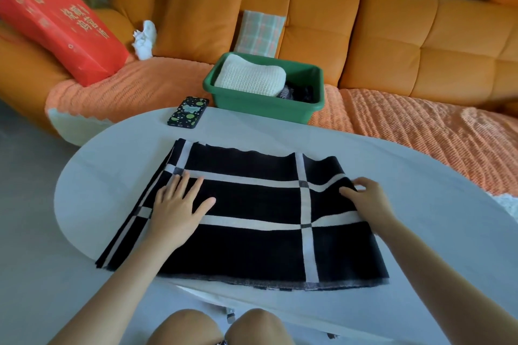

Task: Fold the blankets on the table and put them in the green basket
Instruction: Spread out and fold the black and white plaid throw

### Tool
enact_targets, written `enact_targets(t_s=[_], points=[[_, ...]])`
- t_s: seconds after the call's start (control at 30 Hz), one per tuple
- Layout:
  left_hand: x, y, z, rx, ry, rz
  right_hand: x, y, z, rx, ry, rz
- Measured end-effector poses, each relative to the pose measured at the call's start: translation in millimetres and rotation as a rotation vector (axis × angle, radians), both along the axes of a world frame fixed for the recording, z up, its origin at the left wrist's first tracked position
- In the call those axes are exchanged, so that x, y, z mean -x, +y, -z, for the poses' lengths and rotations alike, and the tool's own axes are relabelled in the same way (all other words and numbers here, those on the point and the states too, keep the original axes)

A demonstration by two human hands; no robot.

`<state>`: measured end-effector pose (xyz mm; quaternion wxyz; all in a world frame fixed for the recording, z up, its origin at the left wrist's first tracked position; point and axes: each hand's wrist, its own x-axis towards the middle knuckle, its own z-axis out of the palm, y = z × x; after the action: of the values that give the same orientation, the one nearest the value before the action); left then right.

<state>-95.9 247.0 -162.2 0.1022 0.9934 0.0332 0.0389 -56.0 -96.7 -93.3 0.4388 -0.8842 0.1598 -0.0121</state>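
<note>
Hands are both on the black blanket (252, 246) with white stripes, which lies folded flat on the white table (112, 165) just in front of you. Your left hand (179, 204) lies released on its left part, palm down and fingers straight, pressing the cloth. Your right hand (367, 199) is at the right edge, where the fingers are curled and the thumb pinches the cloth, so it is grasping the blanket there. The green basket (260, 109) stands beyond the far edge of the table, on the orange sofa (392, 50). Inside it lie a folded cream blanket (249, 78) on the left and some dark striped cloth (294, 91) on the right. A phone (188, 112) lies on the far left part of the table, apart from the black blanket. A red bag (64, 28) leans on the sofa at far left
</note>
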Motion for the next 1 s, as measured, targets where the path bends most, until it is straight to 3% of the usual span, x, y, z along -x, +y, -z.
enact_targets(t_s=[0.1,0.2,0.27,0.33,0.43,0.53,0.63,0.77,1.0], points=[[-3,8,-1,0.211,-0.013,0.004,-13,43,-20,-0.016,-0.044,-0.092],[-1,9,5,0.140,-0.043,0.027,-9,106,-32,-0.006,-0.021,-0.294],[0,8,7,0.120,-0.082,0.018,8,142,-37,-0.164,0.145,-0.498],[0,7,6,0.106,-0.115,0.015,22,156,-34,-0.186,0.208,-0.602],[0,7,5,0.111,-0.108,0.033,21,138,-27,0.116,-0.078,-0.377],[1,6,6,0.119,-0.113,0.026,15,106,-11,0.260,-0.031,-0.196],[2,4,5,0.112,-0.133,0.021,13,105,10,0.266,0.124,-0.188],[2,2,5,0.088,-0.117,0.016,8,116,27,0.310,0.034,-0.154],[1,3,7,0.019,-0.068,0.022,3,78,22,0.136,-0.088,-0.030]])
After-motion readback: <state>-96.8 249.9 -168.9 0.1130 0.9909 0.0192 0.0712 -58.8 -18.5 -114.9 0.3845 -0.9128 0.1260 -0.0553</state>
